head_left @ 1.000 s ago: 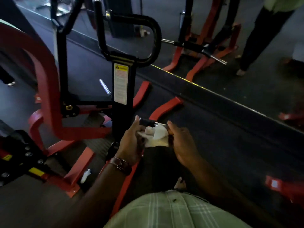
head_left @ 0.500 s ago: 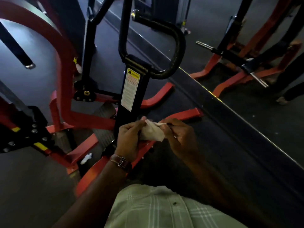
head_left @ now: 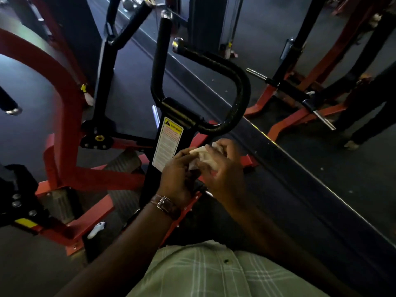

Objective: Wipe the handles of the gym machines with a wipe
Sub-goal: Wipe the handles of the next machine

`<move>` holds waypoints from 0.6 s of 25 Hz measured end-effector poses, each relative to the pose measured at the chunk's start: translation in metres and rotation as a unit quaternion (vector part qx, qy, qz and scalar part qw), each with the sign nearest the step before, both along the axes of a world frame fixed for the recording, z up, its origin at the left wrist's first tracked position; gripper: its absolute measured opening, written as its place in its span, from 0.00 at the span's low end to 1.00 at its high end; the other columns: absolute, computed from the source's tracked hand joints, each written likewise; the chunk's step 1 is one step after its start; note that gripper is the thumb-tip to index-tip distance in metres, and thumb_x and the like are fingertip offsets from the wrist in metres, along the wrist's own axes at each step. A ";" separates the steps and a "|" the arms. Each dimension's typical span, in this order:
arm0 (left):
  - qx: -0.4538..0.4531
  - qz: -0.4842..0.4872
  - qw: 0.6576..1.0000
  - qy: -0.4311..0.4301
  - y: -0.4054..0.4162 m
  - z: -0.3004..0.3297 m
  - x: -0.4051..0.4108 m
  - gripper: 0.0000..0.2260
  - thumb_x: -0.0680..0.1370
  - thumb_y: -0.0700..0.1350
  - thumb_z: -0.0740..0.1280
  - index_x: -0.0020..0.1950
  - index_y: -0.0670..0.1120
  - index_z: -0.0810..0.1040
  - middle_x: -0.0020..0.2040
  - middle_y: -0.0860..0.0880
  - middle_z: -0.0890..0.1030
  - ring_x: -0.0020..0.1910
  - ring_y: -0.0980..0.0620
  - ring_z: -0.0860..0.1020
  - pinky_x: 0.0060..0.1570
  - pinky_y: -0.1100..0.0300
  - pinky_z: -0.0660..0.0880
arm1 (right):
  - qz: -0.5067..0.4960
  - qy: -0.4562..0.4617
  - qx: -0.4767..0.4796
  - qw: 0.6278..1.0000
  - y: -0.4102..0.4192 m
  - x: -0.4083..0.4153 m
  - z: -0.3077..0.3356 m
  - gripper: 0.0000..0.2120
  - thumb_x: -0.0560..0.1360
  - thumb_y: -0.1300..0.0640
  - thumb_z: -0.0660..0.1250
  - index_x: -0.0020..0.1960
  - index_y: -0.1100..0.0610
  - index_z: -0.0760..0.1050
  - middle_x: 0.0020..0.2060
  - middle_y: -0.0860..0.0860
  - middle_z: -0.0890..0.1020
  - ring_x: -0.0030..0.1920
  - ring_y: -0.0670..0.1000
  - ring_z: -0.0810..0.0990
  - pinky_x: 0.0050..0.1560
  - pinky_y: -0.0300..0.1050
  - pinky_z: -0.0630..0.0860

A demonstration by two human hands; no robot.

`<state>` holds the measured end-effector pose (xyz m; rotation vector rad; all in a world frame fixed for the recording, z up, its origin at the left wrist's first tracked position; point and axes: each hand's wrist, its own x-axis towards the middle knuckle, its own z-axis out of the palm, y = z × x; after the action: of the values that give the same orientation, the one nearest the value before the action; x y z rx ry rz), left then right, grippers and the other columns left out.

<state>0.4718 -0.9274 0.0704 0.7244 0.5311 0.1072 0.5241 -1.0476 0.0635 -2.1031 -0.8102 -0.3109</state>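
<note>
Evidently regrouping, both hands pinch the crumpled white wipe (head_left: 203, 156) between them, the left hand (head_left: 179, 179) at its near edge, the right hand (head_left: 225, 168) curled over its far side, just below the black curved rubber-wrapped handle (head_left: 233, 82), probably refolding for a clean face.

Both forearms reach forward, the left hand (head_left: 179, 175) and right hand (head_left: 225, 168) meeting with fingers curled.
</note>
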 end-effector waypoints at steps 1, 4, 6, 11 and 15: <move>-0.026 -0.009 1.000 0.006 0.005 0.000 0.008 0.07 0.80 0.41 0.64 0.52 0.41 0.80 0.41 0.45 0.83 0.34 0.51 0.82 0.30 0.61 0.78 | -0.014 -0.023 -0.047 0.999 0.006 0.007 0.002 0.16 0.78 0.52 0.65 0.60 0.61 0.80 0.59 0.53 0.72 0.58 0.50 0.74 0.54 0.47 0.79; -0.074 -0.012 0.997 0.015 0.017 -0.004 0.030 0.10 0.80 0.44 0.63 0.52 0.40 0.81 0.43 0.44 0.84 0.38 0.50 0.84 0.36 0.59 0.80 | -0.075 -0.143 -0.106 0.981 0.022 0.027 0.013 0.08 0.77 0.59 0.66 0.52 0.57 0.83 0.51 0.52 0.79 0.52 0.55 0.77 0.48 0.53 0.78; -0.106 -0.011 0.994 0.005 0.019 -0.006 0.041 0.12 0.82 0.43 0.59 0.57 0.39 0.79 0.47 0.42 0.85 0.42 0.48 0.85 0.39 0.58 0.81 | -0.097 -0.221 -0.126 0.962 0.029 0.040 0.024 0.10 0.75 0.59 0.67 0.53 0.55 0.83 0.50 0.50 0.82 0.54 0.56 0.77 0.51 0.52 0.74; -0.184 -0.039 0.981 -0.041 0.029 -0.004 0.059 0.17 0.83 0.52 0.57 0.56 0.42 0.80 0.46 0.45 0.84 0.42 0.50 0.83 0.39 0.60 0.80 | -0.122 -0.266 -0.224 0.930 0.053 0.059 0.030 0.08 0.79 0.53 0.63 0.49 0.51 0.81 0.48 0.48 0.83 0.54 0.54 0.78 0.54 0.53 0.68; -0.204 -0.041 0.976 -0.067 0.024 -0.006 0.068 0.28 0.82 0.60 0.55 0.56 0.38 0.83 0.52 0.40 0.84 0.49 0.45 0.84 0.48 0.54 0.81 | -0.096 -0.314 -0.250 0.911 0.024 0.062 0.033 0.05 0.78 0.52 0.67 0.48 0.50 0.82 0.49 0.43 0.83 0.56 0.51 0.78 0.55 0.52 0.62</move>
<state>0.5399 -0.9038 0.0643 0.3336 0.3765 -0.0298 0.5856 -1.0233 0.0962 -2.6085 -1.1413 -1.0173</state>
